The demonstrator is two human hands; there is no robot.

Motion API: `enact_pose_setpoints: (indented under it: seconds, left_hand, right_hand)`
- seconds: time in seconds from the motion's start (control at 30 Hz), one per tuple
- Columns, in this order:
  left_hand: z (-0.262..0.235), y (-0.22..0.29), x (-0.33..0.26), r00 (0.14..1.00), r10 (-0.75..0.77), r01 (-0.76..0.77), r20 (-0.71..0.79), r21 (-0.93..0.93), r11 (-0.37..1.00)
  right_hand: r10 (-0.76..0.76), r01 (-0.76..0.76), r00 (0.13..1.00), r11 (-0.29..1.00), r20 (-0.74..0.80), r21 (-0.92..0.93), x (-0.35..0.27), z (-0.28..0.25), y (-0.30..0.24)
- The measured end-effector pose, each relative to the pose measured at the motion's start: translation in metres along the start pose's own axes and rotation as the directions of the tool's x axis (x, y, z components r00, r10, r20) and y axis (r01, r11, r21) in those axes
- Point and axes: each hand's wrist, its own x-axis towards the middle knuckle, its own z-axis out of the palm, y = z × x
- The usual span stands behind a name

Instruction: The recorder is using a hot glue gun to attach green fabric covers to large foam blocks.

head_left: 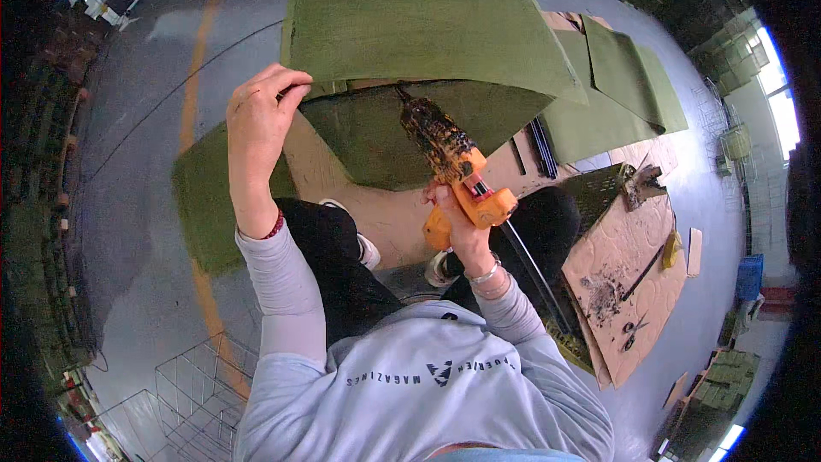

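My right hand (463, 227) grips the handle of an orange glue gun (479, 205) whose front is crusted with black residue. A long black glue stick (534, 269) trails from its back. The nozzle points at a black line along the edge of a green sheet (410, 17); I cannot tell whether the tip touches it. My left hand (263, 111) is closed in a pinch at this sheet's near left corner. Beneath that edge lies a darker green panel (410, 133).
More green sheets (616, 94) lie to the right, with black strips (540, 150) beside them. A stained cardboard piece (633, 291) bears scissors (634, 331) and a yellow-handled tool (672, 252). Wire frames (192, 385) stand at lower left. Another green piece (209, 197) lies left of my legs.
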Motion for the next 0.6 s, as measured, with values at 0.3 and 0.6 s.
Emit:
enact_pose_setpoints:
  seconds: [0.3, 0.6]
  left_hand:
    - [-0.010, -0.011, -0.004, 1.000, -0.013, 0.014, 0.018, -0.023, 1.000]
    - [-0.013, -0.010, -0.005, 1.000, 0.004, -0.004, 0.008, 0.004, 1.000]
  right_hand:
    - [0.021, -0.023, 1.000, 0.994, -0.023, -0.105, -0.007, 0.006, 0.015]
    - [-0.017, 0.036, 0.988, 0.992, 0.155, -0.118, 0.002, 0.060, -0.003]
